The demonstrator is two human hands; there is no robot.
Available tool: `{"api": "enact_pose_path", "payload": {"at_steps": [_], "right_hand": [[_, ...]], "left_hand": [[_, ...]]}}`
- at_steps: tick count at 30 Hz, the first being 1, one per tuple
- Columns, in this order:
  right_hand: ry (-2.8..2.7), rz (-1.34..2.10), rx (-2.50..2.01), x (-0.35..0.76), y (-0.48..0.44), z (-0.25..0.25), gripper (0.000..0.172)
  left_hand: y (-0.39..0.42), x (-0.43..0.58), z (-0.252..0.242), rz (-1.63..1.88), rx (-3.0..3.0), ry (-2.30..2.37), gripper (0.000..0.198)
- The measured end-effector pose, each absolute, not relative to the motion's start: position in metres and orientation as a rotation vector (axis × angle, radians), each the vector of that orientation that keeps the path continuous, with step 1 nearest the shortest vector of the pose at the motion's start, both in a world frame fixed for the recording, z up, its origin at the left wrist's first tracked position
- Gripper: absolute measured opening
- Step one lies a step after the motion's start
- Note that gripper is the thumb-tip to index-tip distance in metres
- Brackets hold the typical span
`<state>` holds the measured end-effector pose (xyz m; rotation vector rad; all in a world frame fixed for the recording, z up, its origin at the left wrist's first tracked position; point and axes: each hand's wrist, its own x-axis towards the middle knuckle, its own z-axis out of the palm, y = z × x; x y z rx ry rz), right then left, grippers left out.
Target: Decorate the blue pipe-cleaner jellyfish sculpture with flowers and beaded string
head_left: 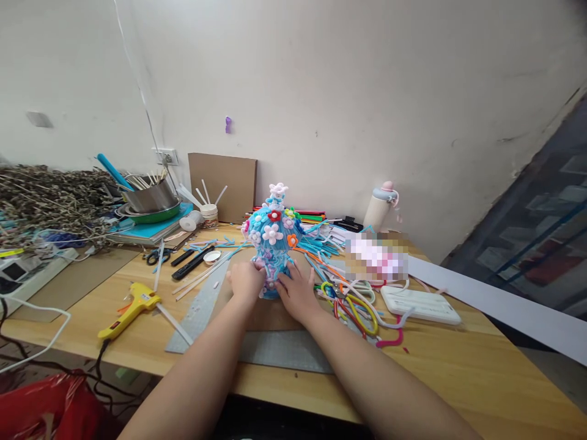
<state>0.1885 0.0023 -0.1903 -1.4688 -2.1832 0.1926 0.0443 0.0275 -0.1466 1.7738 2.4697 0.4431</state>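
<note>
A blue fuzzy pipe-cleaner craft (271, 215) stands upright in front of me, with a domed top and a narrower lower part. Small white, red, orange and pink flowers dot the dome, and a white flower tops it. My left hand (245, 282) is closed at the left side of the lower part, its fingertips hidden against it. On the right, my right hand (298, 292) grips the lower part with thumb and fingers, the outer fingers slightly apart. Under the craft lie a brown board (270, 321) and a grey cutting mat (287, 354).
Left are a yellow glue gun (131, 311), scissors (158, 255) and a black marker-like stick (192, 264). Loose pipe cleaners, yellow-handled pliers (362, 315) and a white power bank (419, 304) lie right. Behind stand a bottle (378, 208) and a cardboard sheet (222, 183).
</note>
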Motion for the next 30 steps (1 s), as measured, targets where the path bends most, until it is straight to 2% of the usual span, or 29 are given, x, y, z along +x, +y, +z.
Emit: {"api": "enact_pose_path", "payload": {"at_steps": [15, 23, 30], "right_hand": [[-2.172, 0.219, -1.473, 0.188, 0.002, -0.190, 0.035], [-2.186, 0.199, -1.467, 0.189, 0.002, -0.192, 0.033], [-2.166, 0.179, -1.444, 0.190, 0.002, -0.191, 0.034]], "left_hand": [[0.027, 0.052, -0.147, 0.375, 1.830, 2.485, 0.034], [0.032, 0.040, -0.150, 0.464, 1.809, 2.412, 0.028], [0.034, 0.001, -0.146, 0.595, 1.709, 2.397, 0.031]]}}
